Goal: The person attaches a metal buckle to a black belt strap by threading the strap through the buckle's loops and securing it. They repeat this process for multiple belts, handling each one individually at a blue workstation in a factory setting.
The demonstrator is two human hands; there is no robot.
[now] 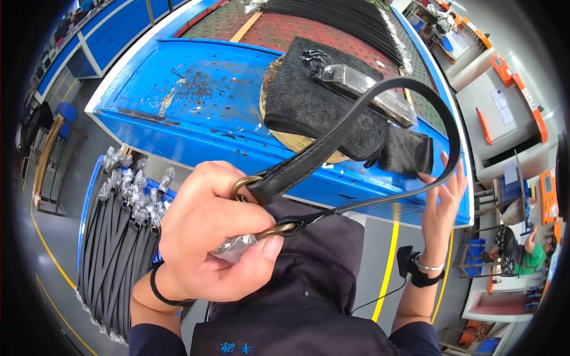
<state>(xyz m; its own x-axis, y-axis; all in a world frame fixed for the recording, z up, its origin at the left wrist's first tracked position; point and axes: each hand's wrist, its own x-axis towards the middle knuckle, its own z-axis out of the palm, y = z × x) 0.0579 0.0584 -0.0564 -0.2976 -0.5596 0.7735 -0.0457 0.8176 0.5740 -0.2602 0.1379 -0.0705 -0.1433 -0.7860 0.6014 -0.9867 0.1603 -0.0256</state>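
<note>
My left hand (217,237) is closed on the two ends of a black leather bag strap (344,127), near their brass-coloured rings (243,188). Clear plastic wrap (234,246) shows between its fingers. From there the strap arches up and right in a wide loop above the blue bench, with a line of stitching along its broader part. My right hand (442,207) is raised at the loop's right side, fingers stretched out and apart. The strap crosses in front of those fingers; whether they touch it I cannot tell.
On the blue bench (196,89), a black cloth (320,121) covers a round pad and bears a plastic-wrapped bundle (365,92). Several finished-looking straps (116,255) hang at lower left. Thin black strips (338,24) lie farther back. A person in green (528,258) is at far right.
</note>
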